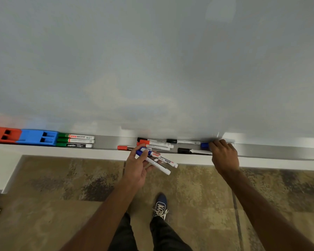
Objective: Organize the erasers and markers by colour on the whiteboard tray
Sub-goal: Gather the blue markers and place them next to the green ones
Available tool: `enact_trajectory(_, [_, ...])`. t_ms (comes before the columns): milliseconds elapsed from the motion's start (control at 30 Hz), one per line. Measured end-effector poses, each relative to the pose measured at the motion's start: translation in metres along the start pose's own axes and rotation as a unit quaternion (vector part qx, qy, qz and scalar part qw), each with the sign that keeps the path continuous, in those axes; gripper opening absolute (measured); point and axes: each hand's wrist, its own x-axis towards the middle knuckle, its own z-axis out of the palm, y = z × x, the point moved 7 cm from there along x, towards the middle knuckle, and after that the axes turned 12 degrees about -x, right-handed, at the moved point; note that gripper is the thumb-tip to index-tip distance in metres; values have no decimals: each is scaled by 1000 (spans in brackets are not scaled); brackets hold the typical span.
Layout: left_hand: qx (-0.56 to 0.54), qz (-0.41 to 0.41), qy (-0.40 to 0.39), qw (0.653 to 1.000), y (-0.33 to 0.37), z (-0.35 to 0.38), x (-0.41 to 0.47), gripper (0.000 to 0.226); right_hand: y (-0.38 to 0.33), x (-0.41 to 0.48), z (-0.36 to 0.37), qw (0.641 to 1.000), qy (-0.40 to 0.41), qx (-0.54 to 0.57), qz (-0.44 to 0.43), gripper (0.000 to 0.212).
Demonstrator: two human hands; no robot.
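So my left hand (137, 166) is closed around 2 blue markers (157, 159), parked there so the blues stay together while I collect more. My right hand (224, 153) is pinching another blue marker (204, 145) lying far right in the tray (109, 142). The red eraser (3, 135), blue eraser (37, 137) and 3 green markers (75, 140) are already grouped at the left; reds and blacks sit mixed mid-tray. Blank whiteboard (152, 60) above, mottled carpet (62, 178) below.
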Motion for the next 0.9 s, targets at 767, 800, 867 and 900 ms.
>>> enact_trajectory(767, [109,48,-35,992,-8,19,-8,28,-98,3,-79,862,-32,499,-77,28])
enact_trajectory(800, [121,58,-29,991,-4,16,-7,29,-103,5,-78,852,-48,518,-66,26])
enact_trajectory(867, [141,73,-20,987,3,9,-6,30,-112,7,-76,828,-68,555,-44,19])
enact_trajectory(900, [147,79,-15,986,7,5,-5,30,-117,8,-76,820,-70,566,-43,17])
